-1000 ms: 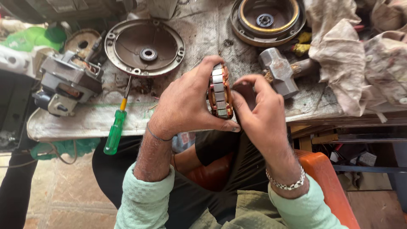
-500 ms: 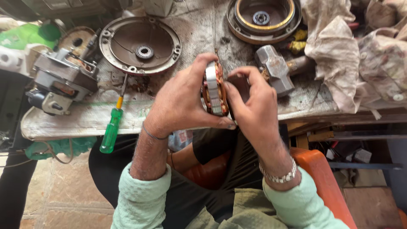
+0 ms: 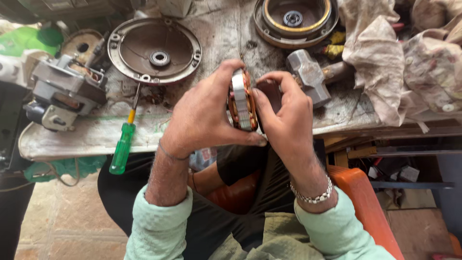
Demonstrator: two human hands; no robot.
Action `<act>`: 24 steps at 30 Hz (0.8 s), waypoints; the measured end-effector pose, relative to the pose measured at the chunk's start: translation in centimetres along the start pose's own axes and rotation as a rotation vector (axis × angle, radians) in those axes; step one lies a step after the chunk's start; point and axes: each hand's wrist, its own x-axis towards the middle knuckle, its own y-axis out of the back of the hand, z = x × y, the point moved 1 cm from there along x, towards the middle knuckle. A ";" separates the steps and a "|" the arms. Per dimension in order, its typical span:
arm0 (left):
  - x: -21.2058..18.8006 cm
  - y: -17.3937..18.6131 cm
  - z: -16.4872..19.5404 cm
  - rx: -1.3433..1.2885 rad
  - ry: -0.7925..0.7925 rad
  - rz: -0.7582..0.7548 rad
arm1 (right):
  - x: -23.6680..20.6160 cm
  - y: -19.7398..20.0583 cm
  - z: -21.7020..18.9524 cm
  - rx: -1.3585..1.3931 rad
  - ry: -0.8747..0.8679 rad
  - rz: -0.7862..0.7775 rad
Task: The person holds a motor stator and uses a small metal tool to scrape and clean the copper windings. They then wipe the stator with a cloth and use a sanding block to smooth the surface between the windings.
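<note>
Both hands hold a round motor stator (image 3: 241, 101) edge-on above the front of the workbench; it has a metal core band and copper windings. My left hand (image 3: 202, 118) wraps its left face, thumb under the lower rim. My right hand (image 3: 285, 113) grips its right face with fingers curled over the top. A round metal end cover (image 3: 154, 49) with a centre bearing lies behind my left hand. A hammer head (image 3: 308, 76) rests just beyond my right hand.
A green-handled screwdriver (image 3: 122, 144) hangs over the bench's front edge at left. A grey motor assembly (image 3: 62, 91) sits far left. Another round housing (image 3: 294, 20) is at the back, dirty rags (image 3: 385, 53) at right. An orange seat (image 3: 356, 192) is below.
The stator and both hands sit slightly lower and nearer the bench's front edge than before; the grip looks the same. The view has shifted a little.
</note>
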 end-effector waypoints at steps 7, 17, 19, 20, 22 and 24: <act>0.1 -0.2 -0.6 0.030 -0.105 0.061 | -0.4 0.0 0.2 0.054 -0.036 -0.047; 0.0 -0.2 -0.7 0.014 -0.008 0.014 | 0.0 -0.1 0.0 -0.010 -0.022 -0.021; 0.0 -0.1 -0.6 -0.029 -0.007 0.001 | 0.0 0.1 -0.1 -0.040 -0.024 -0.028; 0.0 -0.1 -0.6 -0.015 -0.011 0.014 | 0.0 0.1 -0.1 -0.052 -0.016 -0.041; -0.1 -0.1 -0.5 0.011 -0.019 0.041 | 0.0 0.2 -0.1 -0.034 0.016 -0.040; -0.1 0.1 -0.6 0.044 -0.033 0.044 | 0.0 0.2 -0.2 0.021 0.048 -0.025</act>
